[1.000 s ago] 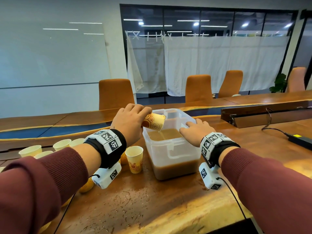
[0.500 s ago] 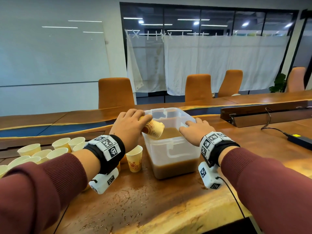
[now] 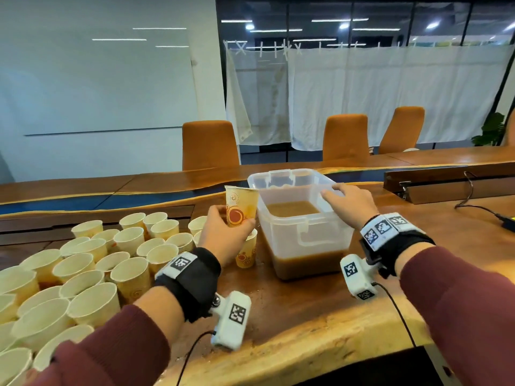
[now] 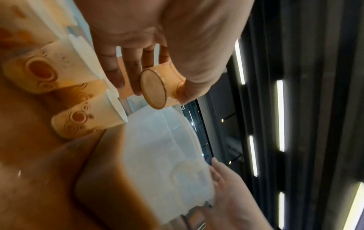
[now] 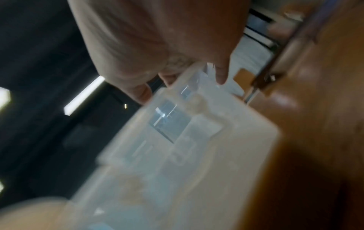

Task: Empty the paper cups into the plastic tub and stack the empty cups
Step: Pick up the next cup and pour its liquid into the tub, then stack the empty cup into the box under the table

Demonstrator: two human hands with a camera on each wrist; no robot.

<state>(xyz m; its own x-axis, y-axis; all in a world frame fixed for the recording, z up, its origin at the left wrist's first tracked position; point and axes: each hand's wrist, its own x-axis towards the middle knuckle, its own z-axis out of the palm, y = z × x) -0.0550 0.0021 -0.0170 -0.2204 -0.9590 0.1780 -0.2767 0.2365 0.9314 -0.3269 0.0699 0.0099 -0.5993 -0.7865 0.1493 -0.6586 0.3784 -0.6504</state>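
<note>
My left hand (image 3: 224,236) grips a yellow paper cup (image 3: 240,208) with red swirls, upright, just left of the plastic tub (image 3: 306,246). The left wrist view shows that cup's base (image 4: 153,89) between thumb and fingers. Brown liquid (image 3: 292,208) fills the lower part of the clear tub. My right hand (image 3: 348,203) rests on the tub's right rim, fingers fairly straight. In the right wrist view my fingers (image 5: 220,74) lie over the tub's rim (image 5: 189,87). One patterned cup (image 3: 246,253) stands beside the tub, under my left hand.
Several paper cups (image 3: 83,274) crowd the wooden table (image 3: 292,324) on my left. A raised wooden box (image 3: 446,185) and a black cable with adapter (image 3: 501,218) lie to the right. Orange chairs (image 3: 210,144) stand beyond the table. The wood near the tub is wet.
The left hand has drawn the cup back from over the tub and turned it from tipped to upright. The right hand stays on the tub's rim. The head view has dropped toward the cups.
</note>
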